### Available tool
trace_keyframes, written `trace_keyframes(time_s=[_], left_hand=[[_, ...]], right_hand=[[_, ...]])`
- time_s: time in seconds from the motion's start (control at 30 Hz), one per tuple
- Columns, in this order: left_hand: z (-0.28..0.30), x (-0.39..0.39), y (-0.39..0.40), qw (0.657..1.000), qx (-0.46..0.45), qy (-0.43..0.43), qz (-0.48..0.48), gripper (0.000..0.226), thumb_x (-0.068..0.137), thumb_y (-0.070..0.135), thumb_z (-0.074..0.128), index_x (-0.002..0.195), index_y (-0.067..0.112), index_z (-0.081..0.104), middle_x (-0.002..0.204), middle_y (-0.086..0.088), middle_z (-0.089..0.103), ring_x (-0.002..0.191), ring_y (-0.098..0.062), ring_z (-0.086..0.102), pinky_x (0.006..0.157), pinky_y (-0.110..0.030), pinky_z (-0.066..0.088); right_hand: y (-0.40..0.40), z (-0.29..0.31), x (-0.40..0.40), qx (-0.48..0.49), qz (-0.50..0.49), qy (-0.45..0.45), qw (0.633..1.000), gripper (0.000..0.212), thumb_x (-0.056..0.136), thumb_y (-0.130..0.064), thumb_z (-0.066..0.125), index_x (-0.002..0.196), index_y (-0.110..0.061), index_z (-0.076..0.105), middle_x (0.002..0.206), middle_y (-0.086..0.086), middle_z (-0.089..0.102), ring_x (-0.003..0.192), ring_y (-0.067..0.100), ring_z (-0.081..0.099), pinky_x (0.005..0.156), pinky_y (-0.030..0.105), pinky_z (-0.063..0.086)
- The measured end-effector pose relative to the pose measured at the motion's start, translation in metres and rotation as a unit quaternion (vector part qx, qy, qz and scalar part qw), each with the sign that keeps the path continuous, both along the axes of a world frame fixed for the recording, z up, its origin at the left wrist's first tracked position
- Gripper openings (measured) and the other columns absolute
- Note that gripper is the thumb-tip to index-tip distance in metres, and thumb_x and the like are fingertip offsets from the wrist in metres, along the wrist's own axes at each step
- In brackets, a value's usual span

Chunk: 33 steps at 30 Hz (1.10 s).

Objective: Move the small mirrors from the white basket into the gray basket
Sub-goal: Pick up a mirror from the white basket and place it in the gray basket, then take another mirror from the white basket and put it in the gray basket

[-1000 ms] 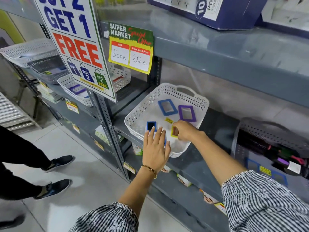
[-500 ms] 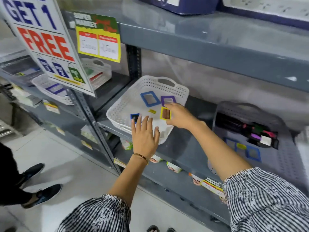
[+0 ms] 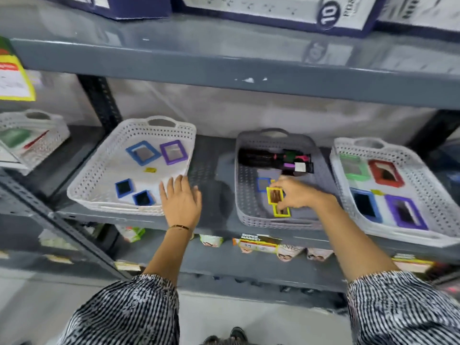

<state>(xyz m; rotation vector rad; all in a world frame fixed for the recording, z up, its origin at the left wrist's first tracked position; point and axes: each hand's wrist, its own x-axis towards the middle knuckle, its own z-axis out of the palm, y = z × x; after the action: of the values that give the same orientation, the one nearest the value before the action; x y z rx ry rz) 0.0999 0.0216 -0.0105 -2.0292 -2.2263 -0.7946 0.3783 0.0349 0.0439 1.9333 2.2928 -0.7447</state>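
Gray shelf (image 3: 211, 165): right hand (image 3: 297, 195) grips yellow mirror (image 3: 275, 195) over gray basket (image 3: 245, 195); left hand (image 3: 181, 200) lies flat, fingers spread.

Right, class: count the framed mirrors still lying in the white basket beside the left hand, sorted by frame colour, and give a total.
Blue frames: 3
Purple frames: 1
Total: 4 in the white basket

One view only, worn on the head, looking forward and steeply down at close range; the shelf (image 3: 214, 170) fills the frame beyond the fingertips (image 3: 174, 184); striped sleeves (image 3: 129, 312) sit nearest the lens, below the wrists.
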Motion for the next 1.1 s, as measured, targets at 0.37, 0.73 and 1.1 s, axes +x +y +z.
trace_keyframes(time_s=[0.37, 0.73, 1.1], left_hand=[[-0.008, 0.001, -0.005, 0.999, -0.01, 0.028, -0.014, 0.045, 0.088, 0.019, 0.053, 0.127, -0.002, 0.044, 0.135, -0.024, 0.049, 0.124, -0.038, 0.046, 0.11, -0.053, 0.026], [-0.006, 0.002, -0.005, 0.999, -0.026, 0.028, -0.011, 0.046, 0.092, 0.027, 0.047, 0.131, 0.003, 0.04, 0.141, -0.019, 0.044, 0.13, -0.034, 0.04, 0.112, -0.05, 0.022], [0.008, -0.035, -0.019, 0.997, 0.019, -0.03, 0.067, 0.059, 0.091, 0.04, 0.025, 0.135, 0.0, 0.034, 0.143, -0.023, 0.04, 0.138, -0.039, 0.026, 0.116, -0.05, 0.008]], right_hand=[[-0.01, -0.025, 0.018, -0.029, 0.0, -0.033, 0.999, 0.044, 0.079, -0.005, 0.068, 0.122, -0.002, 0.057, 0.125, 0.016, 0.05, 0.11, 0.032, 0.055, 0.095, 0.041, 0.049], [-0.011, -0.028, 0.02, -0.031, -0.012, -0.036, 0.999, 0.056, 0.078, -0.003, 0.067, 0.131, -0.002, 0.049, 0.134, 0.012, 0.041, 0.125, 0.029, 0.044, 0.104, 0.04, 0.043], [0.033, 0.034, -0.083, 0.124, 0.095, 0.114, 0.981, 0.05, 0.08, -0.003, 0.065, 0.13, -0.005, 0.057, 0.126, 0.012, 0.059, 0.115, 0.026, 0.057, 0.099, 0.029, 0.041]])
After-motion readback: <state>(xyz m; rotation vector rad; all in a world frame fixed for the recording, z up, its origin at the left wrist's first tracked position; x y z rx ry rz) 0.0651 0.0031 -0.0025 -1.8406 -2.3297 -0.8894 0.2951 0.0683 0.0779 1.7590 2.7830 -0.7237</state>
